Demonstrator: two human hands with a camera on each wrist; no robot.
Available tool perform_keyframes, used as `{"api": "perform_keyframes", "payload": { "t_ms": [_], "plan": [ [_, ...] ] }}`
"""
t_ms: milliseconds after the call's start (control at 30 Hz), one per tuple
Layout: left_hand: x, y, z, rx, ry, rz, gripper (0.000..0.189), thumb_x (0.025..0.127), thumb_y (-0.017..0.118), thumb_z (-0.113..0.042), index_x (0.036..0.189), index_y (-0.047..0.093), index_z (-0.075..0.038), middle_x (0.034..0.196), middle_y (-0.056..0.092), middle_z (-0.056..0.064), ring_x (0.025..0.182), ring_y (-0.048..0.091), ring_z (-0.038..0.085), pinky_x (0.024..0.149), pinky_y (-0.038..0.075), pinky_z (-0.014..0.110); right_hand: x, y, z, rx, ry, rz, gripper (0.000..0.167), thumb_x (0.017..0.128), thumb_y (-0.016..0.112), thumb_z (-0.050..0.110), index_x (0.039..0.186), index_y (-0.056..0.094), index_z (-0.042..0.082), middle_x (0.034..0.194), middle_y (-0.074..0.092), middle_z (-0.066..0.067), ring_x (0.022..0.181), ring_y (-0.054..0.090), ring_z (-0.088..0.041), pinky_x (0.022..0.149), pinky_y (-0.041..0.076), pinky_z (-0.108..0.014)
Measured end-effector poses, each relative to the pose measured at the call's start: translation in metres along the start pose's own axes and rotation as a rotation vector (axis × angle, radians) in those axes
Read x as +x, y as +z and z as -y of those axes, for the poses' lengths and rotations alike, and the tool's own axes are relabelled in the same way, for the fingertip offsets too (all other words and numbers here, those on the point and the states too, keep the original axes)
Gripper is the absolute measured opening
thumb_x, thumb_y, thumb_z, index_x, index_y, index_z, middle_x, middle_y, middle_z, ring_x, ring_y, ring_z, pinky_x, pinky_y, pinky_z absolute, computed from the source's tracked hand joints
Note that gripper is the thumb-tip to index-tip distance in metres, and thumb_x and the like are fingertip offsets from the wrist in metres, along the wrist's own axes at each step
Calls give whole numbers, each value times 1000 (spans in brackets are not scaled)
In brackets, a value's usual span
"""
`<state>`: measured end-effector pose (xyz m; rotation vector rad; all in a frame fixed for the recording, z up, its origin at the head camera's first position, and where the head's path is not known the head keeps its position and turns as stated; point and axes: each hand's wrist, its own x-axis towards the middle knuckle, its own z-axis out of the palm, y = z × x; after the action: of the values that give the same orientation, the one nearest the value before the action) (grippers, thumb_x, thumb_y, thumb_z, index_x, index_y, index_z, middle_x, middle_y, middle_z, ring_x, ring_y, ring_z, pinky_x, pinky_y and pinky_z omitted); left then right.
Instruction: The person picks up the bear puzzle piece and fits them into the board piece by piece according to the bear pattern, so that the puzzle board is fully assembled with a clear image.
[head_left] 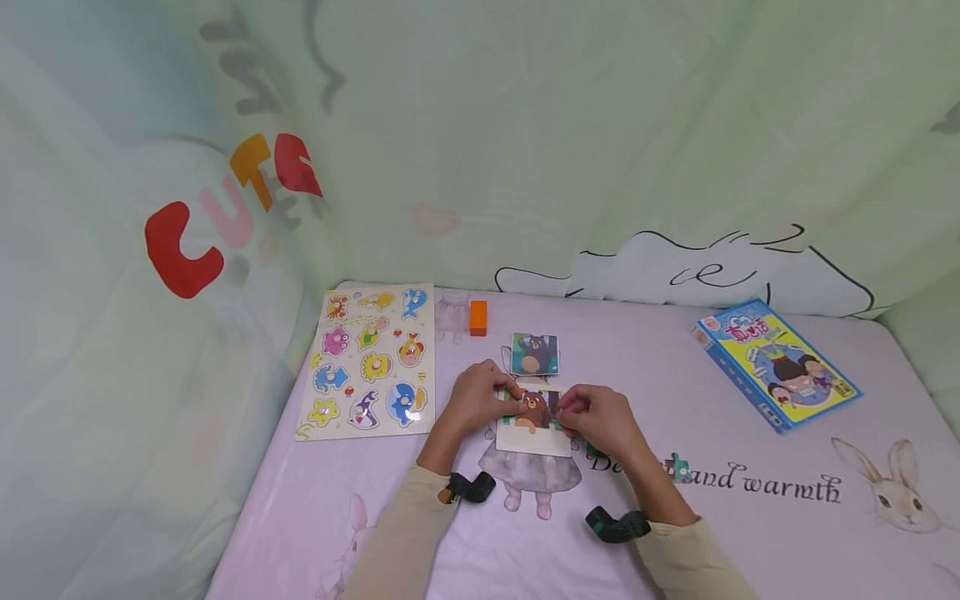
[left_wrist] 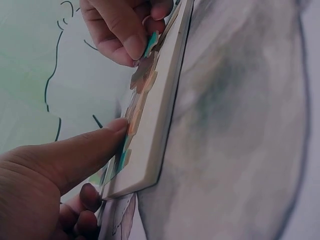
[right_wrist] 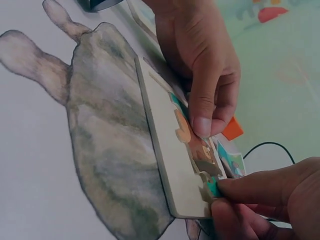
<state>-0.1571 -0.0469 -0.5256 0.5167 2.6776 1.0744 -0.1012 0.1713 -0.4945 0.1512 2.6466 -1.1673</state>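
A small jigsaw board (head_left: pixel 532 442) lies in front of me, its upper part covered with brown bear pieces (head_left: pixel 533 409) and its lower part bare and cream. My left hand (head_left: pixel 480 393) holds the board at its left side, thumb pressing on the pieces and other fingers curled by the edge. At the right side, my right hand (head_left: pixel 604 418) pinches a green puzzle piece (right_wrist: pixel 213 186) between thumb and finger, right at the joined pieces. Just beyond the board is a bear picture card (head_left: pixel 535 355). Part of a green piece (head_left: pixel 595 451) shows beside my right wrist.
A loose green puzzle piece (head_left: pixel 681 469) lies right of my right forearm. To the left is a sea-animal peg board (head_left: pixel 427 333), with an orange block (head_left: pixel 478 319) near its top corner. A blue and yellow game box (head_left: pixel 780 367) lies at the right.
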Motion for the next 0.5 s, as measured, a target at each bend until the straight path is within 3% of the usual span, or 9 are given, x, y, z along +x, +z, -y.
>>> {"api": "perform_keyframes", "payload": {
  "t_ms": [333, 500],
  "plan": [
    [-1, 3, -8, 73, -27, -8, 26, 79, 85, -49, 81, 73, -26, 89, 55, -4, 85, 47, 14, 76, 35, 29, 3, -6, 1, -69, 0, -33, 17, 92, 74, 22, 98, 73, 7, 78, 67, -5, 71, 56, -19, 59, 46, -28],
    [-4, 9, -17, 184, -61, -49, 38, 75, 84, -58, 77, 64, -25, 88, 52, -3, 87, 46, 16, 77, 34, 34, 10, -13, -3, -7, 29, 30, 18, 95, 71, 23, 101, 70, 6, 81, 64, -7, 72, 56, -20, 60, 47, -28]
  ]
}}
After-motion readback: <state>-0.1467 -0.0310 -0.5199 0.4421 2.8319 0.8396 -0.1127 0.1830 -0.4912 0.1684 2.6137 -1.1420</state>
